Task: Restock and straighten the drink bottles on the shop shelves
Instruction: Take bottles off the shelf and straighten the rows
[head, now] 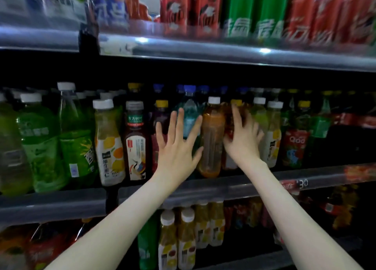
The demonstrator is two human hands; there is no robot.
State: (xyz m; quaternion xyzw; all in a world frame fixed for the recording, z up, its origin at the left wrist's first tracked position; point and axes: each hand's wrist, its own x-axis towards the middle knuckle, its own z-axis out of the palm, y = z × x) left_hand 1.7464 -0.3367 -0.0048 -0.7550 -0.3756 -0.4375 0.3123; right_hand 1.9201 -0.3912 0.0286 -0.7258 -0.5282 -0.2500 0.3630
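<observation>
— Head view: where are the hands?

— Both reach to the middle shelf [264, 180]. The left hand [176, 147] is spread flat, fingers straight and apart, in front of a teal bottle [190, 109] with a blue cap. Whether the palm touches it, I cannot tell.

— And the right?

— The right hand [243, 141] curls round an amber bottle [236, 103] with a yellow cap, index finger pointing up its side. It is blurred, so the grip is hard to read finely.

— What stands between them?

— An orange bottle [211, 139] with a white cap, upright at the shelf's front edge, just beside the left thumb and touching the amber bottle's side.

— The rest of that row?

— Green bottles [75, 137] at the left, then a pale juice bottle [107, 143] and a dark tea bottle [135, 141], all upright.

— Above and below?

— The top shelf [203, 47] carries red cans [301, 15] and green cans [264, 13]. Underneath, yellow juice bottles [187, 239] stand in rows.
</observation>
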